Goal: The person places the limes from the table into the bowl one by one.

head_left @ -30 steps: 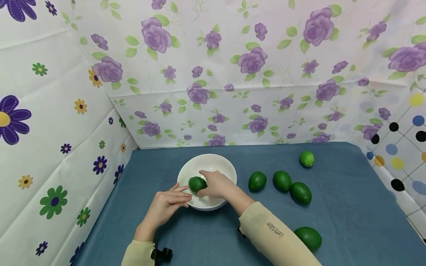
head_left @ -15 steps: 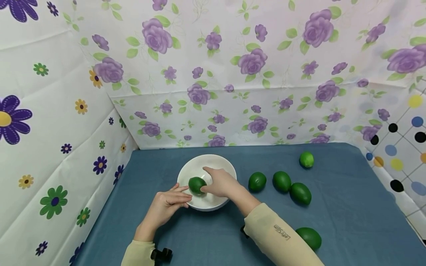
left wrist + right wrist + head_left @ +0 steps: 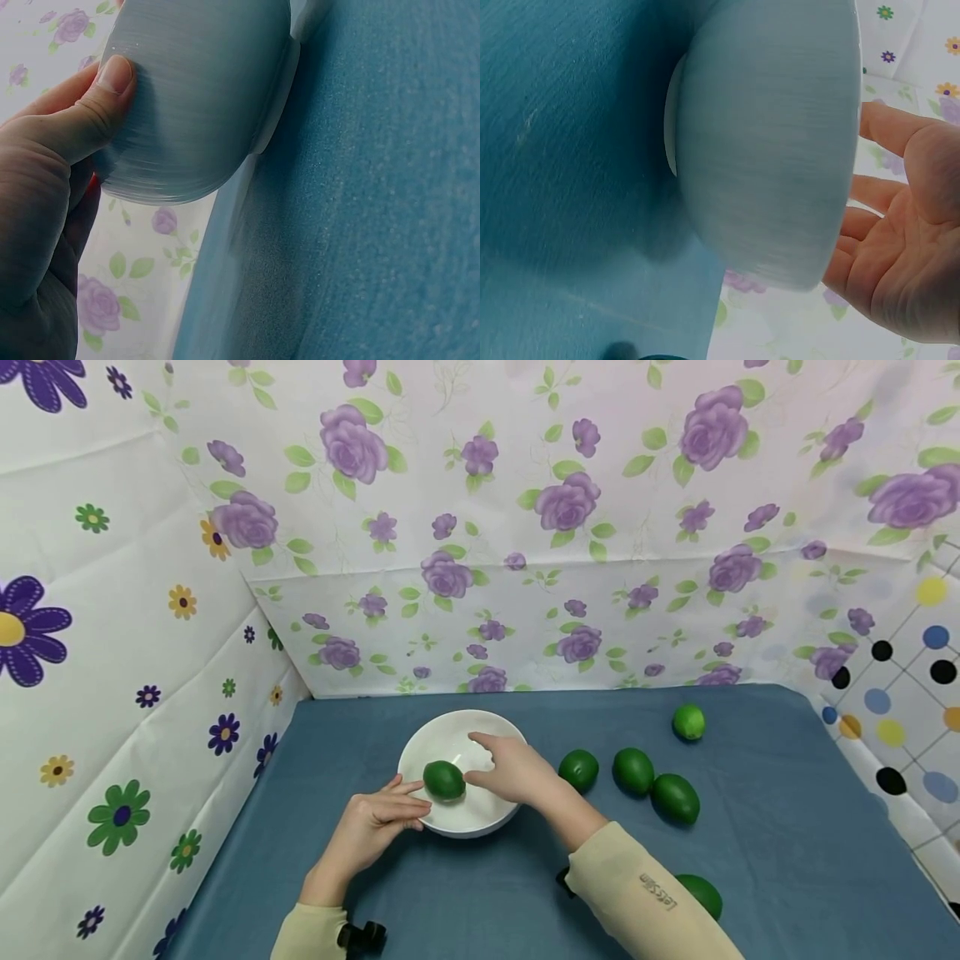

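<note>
A white bowl [image 3: 431, 745] sits on the blue-covered table, left of centre in the head view. One smooth, dark green oval fruit [image 3: 444, 781] lies inside it. At the bowl's near left rim, my left hand [image 3: 378, 818] grips the edge; the left wrist view shows its thumb [image 3: 109, 94] on the outer wall, with the other fingers mostly hidden. My right hand [image 3: 513, 768] is over the bowl's right side, holding nothing, thumb and fingers spread apart. A small gap shows between its thumb and the fruit. In the right wrist view, the bowl [image 3: 765, 150] partly hides the fingertips.
Several more green fruits stand to the right: one dark fruit [image 3: 579, 770] near the right wrist, a touching pair [image 3: 633, 771], and a lighter lime [image 3: 688, 722] behind. Another fruit [image 3: 701, 893] is partly covered by the right sleeve [image 3: 645, 885]. Flowered curtains [image 3: 450, 485] border the table.
My right hand has let go of the green fruit in the bowl and drawn back to the right, its fingers opening. The left hand stays at the rim.
</note>
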Available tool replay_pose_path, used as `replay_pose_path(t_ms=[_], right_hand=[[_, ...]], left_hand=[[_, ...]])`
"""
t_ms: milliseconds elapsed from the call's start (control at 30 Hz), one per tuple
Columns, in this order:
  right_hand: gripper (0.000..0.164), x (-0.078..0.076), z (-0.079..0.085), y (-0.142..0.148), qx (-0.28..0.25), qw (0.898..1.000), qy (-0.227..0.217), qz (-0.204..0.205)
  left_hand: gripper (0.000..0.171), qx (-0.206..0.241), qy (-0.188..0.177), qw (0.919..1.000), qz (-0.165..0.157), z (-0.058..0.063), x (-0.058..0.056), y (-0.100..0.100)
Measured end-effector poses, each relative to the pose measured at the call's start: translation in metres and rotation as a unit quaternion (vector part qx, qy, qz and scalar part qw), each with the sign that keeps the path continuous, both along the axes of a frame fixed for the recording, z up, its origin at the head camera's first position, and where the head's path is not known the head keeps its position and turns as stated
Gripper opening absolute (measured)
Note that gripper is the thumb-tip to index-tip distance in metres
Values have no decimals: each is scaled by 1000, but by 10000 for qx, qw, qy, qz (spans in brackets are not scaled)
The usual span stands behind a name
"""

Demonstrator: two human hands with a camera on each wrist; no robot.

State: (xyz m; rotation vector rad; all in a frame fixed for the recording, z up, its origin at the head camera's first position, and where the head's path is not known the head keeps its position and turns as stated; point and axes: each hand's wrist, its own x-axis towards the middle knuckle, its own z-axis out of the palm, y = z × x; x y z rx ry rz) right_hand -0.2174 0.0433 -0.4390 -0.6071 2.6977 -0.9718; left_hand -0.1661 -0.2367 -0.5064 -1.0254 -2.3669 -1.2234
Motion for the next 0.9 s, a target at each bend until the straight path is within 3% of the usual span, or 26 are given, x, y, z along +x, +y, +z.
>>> replay_pose_path(t_ms=[300,900], right_hand=[[57,8,6,13,-109,9998,-16,-158],[49,31,18,48,-528,9981,128,-300]], left_hand=[[27,-47,-111,9999,-17,1,0,0],[28,35,168,9998,-24,0,1,1]])
